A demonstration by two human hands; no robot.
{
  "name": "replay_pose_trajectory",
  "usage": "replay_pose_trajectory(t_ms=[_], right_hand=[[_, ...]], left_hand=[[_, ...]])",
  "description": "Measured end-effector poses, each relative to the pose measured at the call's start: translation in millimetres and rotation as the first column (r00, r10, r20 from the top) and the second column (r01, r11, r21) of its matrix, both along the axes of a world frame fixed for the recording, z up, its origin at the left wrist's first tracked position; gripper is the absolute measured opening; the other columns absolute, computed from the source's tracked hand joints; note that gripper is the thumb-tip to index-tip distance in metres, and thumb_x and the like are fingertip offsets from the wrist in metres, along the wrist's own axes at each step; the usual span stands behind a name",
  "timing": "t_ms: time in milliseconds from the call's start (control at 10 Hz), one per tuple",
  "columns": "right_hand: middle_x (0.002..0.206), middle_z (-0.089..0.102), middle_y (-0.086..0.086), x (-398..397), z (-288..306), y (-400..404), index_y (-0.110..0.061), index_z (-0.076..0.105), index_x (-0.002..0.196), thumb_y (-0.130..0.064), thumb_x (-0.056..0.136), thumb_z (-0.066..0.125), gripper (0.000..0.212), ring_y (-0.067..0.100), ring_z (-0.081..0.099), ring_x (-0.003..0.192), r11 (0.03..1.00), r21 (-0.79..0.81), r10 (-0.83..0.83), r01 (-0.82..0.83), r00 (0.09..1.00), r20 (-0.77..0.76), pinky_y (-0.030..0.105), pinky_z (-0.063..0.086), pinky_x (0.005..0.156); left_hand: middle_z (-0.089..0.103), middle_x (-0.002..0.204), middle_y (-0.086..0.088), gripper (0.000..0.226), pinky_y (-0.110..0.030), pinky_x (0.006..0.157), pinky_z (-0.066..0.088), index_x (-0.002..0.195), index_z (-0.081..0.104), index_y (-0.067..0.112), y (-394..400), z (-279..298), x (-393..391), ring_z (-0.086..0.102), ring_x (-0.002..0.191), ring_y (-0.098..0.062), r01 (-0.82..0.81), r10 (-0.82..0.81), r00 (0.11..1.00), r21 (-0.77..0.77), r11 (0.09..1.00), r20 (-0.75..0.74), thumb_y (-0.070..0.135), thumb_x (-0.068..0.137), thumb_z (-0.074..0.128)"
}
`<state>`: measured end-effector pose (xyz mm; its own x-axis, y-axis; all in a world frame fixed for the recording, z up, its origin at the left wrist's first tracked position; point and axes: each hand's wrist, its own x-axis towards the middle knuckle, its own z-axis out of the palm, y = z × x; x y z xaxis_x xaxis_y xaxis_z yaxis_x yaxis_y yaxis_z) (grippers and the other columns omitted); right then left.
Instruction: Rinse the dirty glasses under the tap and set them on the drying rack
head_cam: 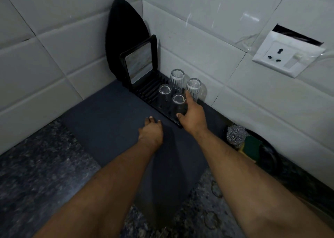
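Note:
Several clear glasses stand upside down on the black drying rack (144,91) in the tiled corner. My right hand (192,114) grips the nearest glass (179,102), thumb at its lower side and a finger up its far side. Behind it stand a ribbed tall glass (177,79), another ribbed glass (193,87) and a plain glass (164,94). My left hand (151,132) rests on the dark mat (108,122) just left of the rack's front end, fingers relaxed and holding nothing. No tap is in view.
A black-framed tray (139,62) and a black oval board (124,31) lean upright at the rack's back. A steel scrubber (235,133) and a green sponge (252,144) lie to the right by the wall. A wall socket (287,54) sits higher right. Speckled granite counter (36,174) surrounds the mat.

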<state>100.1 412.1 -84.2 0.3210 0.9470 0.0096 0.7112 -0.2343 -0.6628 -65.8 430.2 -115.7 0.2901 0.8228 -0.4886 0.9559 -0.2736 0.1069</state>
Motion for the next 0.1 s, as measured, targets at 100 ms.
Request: replay_pose_trajectory(t_ms=[100], right_hand=[[0.142, 0.062, 0.006, -1.7, 2.3, -19.1, -0.023, 0.024, 0.165, -0.015, 0.087, 0.082, 0.098, 0.028, 0.069, 0.108, 1.000, 0.029, 0.004, -0.004, 1.000, -0.005, 0.040, 0.056, 0.104]], left_hand=[[0.018, 0.167, -0.018, 0.070, -0.053, 0.113, 0.041, 0.158, 0.033, 0.015, -12.3, 0.0, -2.5, 0.019, 0.153, -0.035, 0.015, -0.018, 0.999, 0.075, 0.997, 0.031, 0.021, 0.095, 0.064]])
